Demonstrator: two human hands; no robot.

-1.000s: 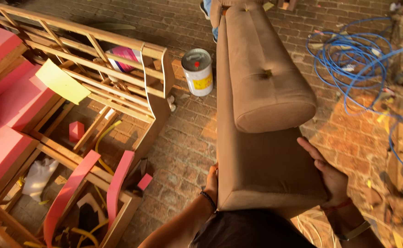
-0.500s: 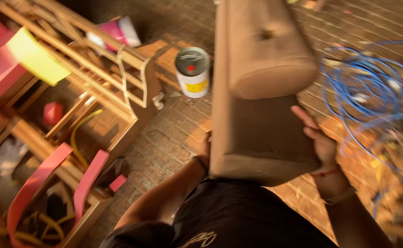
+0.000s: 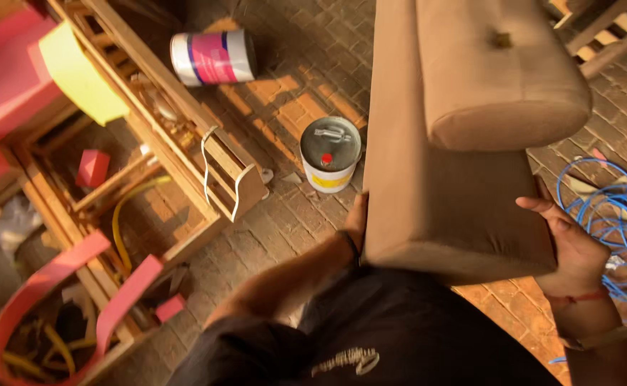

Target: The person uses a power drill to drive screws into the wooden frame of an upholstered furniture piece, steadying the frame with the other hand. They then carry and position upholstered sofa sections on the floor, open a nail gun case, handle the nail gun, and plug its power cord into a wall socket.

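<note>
I hold a long tan upholstered sofa piece (image 3: 456,179) in front of my chest, its buttoned cushion roll on top. My left hand (image 3: 358,218) grips its near left edge, mostly hidden behind the fabric. My right hand (image 3: 569,243) presses flat against its near right corner, fingers spread along the side. The piece reaches away from me over the brick floor (image 3: 285,78).
A bare wooden sofa frame (image 3: 185,136) with pink foam (image 3: 13,100) and pink strips (image 3: 49,279) lies at left. A metal can (image 3: 330,154) stands beside the sofa piece, another can (image 3: 212,57) lies further off. Blue hose coils (image 3: 614,207) sit at right.
The view has swung and moved nearer the floor; the metal can now sits close to the sofa piece's left side. Both hands keep the same grip.
</note>
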